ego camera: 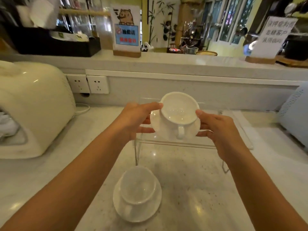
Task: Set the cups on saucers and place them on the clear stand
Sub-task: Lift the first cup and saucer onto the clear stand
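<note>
A white cup (179, 109) sits on a white saucer (156, 125), its handle turned toward me. My left hand (136, 119) grips the saucer's left edge, thumb near the cup's rim. My right hand (216, 127) grips the right edge. The pair is over the top of the clear stand (196, 144); I cannot tell whether the saucer touches it. A second white cup (138, 185) rests on its own saucer (156, 204) on the counter in front of the stand.
A cream appliance (33, 105) fills the left side, with wall sockets (90, 84) behind it. A pale blue appliance (295, 117) stands at the right edge. A raised ledge (166, 62) behind carries sign holders and a black box.
</note>
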Motion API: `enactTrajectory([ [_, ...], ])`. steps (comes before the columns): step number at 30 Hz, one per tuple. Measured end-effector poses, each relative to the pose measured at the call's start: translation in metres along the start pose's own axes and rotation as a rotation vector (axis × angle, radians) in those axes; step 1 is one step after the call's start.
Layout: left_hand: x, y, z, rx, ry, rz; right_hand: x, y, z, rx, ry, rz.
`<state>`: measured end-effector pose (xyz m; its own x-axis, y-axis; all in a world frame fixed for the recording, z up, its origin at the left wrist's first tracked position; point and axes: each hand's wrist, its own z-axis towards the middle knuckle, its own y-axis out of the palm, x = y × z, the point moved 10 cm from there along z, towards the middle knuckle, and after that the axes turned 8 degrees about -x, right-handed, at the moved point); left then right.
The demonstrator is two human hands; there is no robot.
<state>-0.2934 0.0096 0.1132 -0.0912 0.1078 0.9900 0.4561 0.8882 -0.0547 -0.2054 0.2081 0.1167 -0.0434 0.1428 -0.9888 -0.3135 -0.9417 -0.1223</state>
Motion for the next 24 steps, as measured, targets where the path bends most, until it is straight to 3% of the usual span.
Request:
enactTrajectory([
  [12, -0.002, -0.021, 0.042, 0.172, 0.016, 0.072, 0.032, 0.022, 0.051, 0.004, 0.130, 0.044],
  [24, -0.001, -0.026, 0.055, 0.231, 0.024, 0.491, 0.037, 0.022, 0.064, -0.011, 0.186, -0.154],
])
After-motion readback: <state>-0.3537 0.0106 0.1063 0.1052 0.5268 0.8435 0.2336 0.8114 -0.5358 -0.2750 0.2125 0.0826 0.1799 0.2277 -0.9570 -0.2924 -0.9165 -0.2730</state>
